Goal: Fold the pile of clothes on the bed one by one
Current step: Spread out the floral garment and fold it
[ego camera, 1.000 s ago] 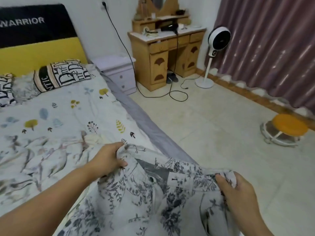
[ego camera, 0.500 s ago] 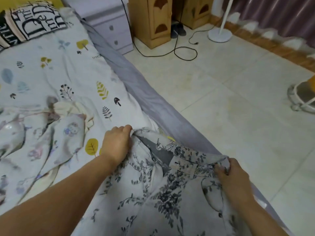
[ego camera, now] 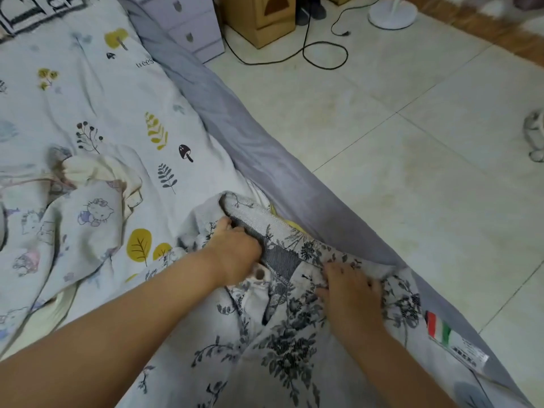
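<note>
From the head view, a flowery shirt (ego camera: 282,343) lies at the near edge of the bed (ego camera: 97,92), right in front of the person. The left hand (ego camera: 235,248) grasps the cloth by the collar (ego camera: 259,228), fingers curled into it. The right hand (ego camera: 350,293) rests on the front of the shirt with its fingers bent into the cloth; I cannot tell if it pinches or just presses. The shirt looks spread out, not folded yet, so this fold is only starting.

To the left lies a pile (ego camera: 73,219) of more clothes with cartoon cats on them, all crumpled. Those are left to do, so most of the job is not done.

A grey sheet (ego camera: 244,136) hangs over the bed's side. On the floor are a black cord (ego camera: 323,58), a fan base (ego camera: 393,13) and drawers (ego camera: 191,30), well apart from the shirt. Nothing blocks the hands, but the shirt is near the edge and could slip off.
</note>
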A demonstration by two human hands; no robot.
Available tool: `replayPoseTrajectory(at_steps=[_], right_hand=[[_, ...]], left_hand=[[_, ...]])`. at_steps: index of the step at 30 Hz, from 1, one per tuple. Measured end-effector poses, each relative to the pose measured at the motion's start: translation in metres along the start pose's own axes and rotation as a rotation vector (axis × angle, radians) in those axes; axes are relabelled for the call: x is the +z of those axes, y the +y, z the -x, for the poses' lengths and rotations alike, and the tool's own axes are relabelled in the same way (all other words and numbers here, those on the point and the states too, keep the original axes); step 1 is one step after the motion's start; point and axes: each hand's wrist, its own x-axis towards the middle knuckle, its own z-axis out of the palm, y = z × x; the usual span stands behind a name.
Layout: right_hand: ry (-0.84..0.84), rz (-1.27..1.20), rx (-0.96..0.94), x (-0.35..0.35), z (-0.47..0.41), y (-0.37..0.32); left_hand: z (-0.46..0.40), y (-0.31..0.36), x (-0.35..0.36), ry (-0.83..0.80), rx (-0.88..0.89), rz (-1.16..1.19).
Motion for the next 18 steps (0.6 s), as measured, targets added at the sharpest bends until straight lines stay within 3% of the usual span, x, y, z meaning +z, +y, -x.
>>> replayPoseTrajectory(at_steps=[5,7,11,15,18], right_hand=[[0.257,-0.462,-0.257,-0.037,0.012,0.004],[0.314,-0.558,-0.282,-0.049,0.013,0.001],[0.241,-0.465,-0.202,-0.038,-0.009,-0.017],[0.053,-0.320,-0.100,-0.010,-0.032,-0.025],[0.049,-0.216,-0.113,0.003,-0.039,-0.026]], left_hand=[[-0.006,0.009,-0.001,0.494,0.060,0.346],[-0.009,0.017,0.000,0.594,0.075,0.434],[-0.016,0.023,0.010,0.611,0.011,0.422],[-0.010,-0.001,0.026,0.671,-0.315,0.350],[0.000,-0.023,0.038,0.627,-0.569,0.383]])
